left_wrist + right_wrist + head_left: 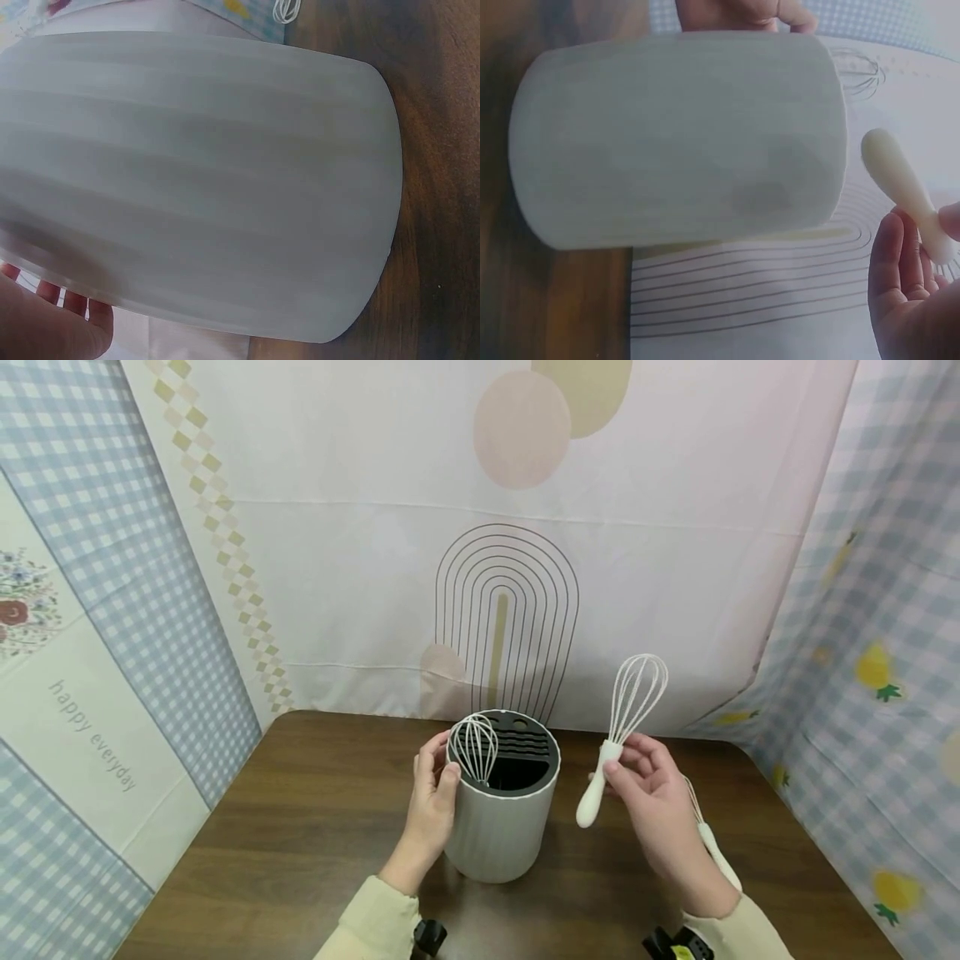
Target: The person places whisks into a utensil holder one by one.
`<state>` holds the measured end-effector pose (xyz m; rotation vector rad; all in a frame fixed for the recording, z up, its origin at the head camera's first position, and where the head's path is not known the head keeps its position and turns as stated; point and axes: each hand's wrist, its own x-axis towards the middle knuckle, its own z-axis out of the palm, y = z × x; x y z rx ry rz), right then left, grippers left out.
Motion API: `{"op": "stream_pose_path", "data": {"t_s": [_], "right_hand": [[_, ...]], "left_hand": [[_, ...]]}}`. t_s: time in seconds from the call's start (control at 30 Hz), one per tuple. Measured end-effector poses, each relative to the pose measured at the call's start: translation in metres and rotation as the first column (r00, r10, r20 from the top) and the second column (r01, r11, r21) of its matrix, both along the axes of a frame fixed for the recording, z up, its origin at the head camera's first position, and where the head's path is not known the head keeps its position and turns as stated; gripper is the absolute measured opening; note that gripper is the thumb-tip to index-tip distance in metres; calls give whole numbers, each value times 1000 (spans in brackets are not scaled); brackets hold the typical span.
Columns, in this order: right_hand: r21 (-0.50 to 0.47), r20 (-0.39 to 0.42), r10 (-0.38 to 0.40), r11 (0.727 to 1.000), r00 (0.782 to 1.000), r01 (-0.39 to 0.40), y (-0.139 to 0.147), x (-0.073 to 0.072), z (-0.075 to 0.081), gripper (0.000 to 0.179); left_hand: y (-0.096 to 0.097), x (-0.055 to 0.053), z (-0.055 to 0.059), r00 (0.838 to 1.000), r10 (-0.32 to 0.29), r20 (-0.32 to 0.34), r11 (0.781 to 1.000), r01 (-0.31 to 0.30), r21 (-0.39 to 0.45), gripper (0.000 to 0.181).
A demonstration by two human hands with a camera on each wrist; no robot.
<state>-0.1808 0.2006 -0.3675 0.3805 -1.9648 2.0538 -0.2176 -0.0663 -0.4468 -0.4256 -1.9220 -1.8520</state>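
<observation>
A pale grey ribbed utensil holder [501, 839] with a black slotted top stands upright on the table. My left hand [433, 800] grips its upper left side, thumb near the rim. One white whisk [475, 745] stands in the holder with its wire head up, its handle hidden inside. To the right of the holder, my right hand [658, 797] pinches a second white whisk [600, 782] by the handle, wires pointing up and handle end down. In the right wrist view this whisk's handle [895, 171] is apart from the holder.
A third whisk [718, 856] lies on the brown wooden table [300, 835], partly hidden behind my right hand and forearm. A patterned white cloth [360, 585] hangs behind the table, with blue checked cloth [862, 635] at the sides.
</observation>
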Motion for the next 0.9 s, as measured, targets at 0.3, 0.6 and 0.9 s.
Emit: {"op": "stream_pose_path", "data": {"t_s": [0.3, 0.6, 0.9], "right_hand": [[-112, -109, 36, 992, 993, -49, -24, -5, 6, 47], [-188, -89, -58, 981, 994, 40, -51, -16, 4, 50], [-14, -93, -78, 997, 993, 77, -54, -23, -1, 55]], "left_hand": [[0, -1, -2, 1000, 12, -4, 1000, -12, -5, 43], [1, 0, 0, 1000, 4, 2, 1000, -4, 0, 44], [0, 0, -1, 1000, 10, 4, 1000, -10, 2, 44]]}}
